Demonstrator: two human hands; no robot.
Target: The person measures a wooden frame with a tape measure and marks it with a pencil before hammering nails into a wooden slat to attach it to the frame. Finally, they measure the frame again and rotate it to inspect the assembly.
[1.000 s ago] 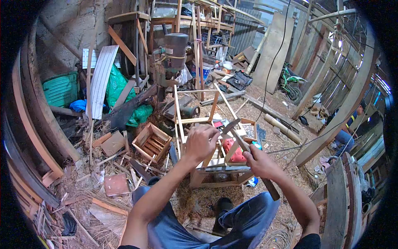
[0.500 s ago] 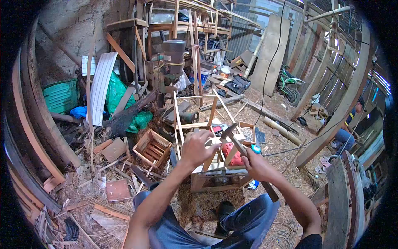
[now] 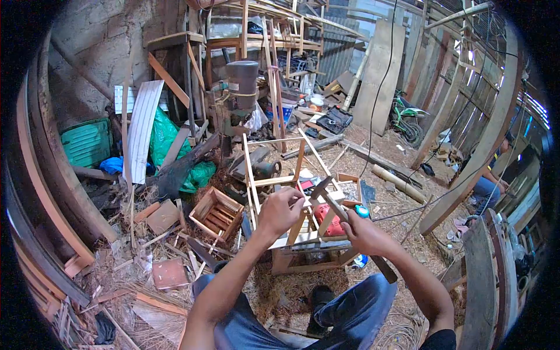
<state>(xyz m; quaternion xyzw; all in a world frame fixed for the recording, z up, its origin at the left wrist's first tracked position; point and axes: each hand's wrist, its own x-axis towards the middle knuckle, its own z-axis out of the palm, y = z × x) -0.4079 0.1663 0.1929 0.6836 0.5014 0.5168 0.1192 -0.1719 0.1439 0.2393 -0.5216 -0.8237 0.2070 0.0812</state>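
- right hand (image 3: 367, 233): your fingers are wrapped firmly around the handle of the hammer (image 3: 336, 205); the handle's lower end juts out below your fist, toward your knee.
- hammer: held aslant above the low bench (image 3: 309, 268), toward its right side, the head raised and pointing away from you, just beside your left fingertips.
- left hand (image 3: 280, 214): your thumb and forefinger are drawn together, the other fingers curled; whether anything small is pinched between them you cannot tell from this view.
- wooden frame (image 3: 249, 166): made of slender pale bars, it rests at the low bench, its bars reaching past the far edge; your left hand is in front of part of it.
- red power tool (image 3: 328, 221): lies near the bench's right near corner, partly behind a bar and the hammer.
- turquoise object (image 3: 362, 211): beside the red power tool, at the right edge.
- wooden crate (image 3: 207, 231): on the littered ground, beyond the left edge, open side up, wooden pieces inside.
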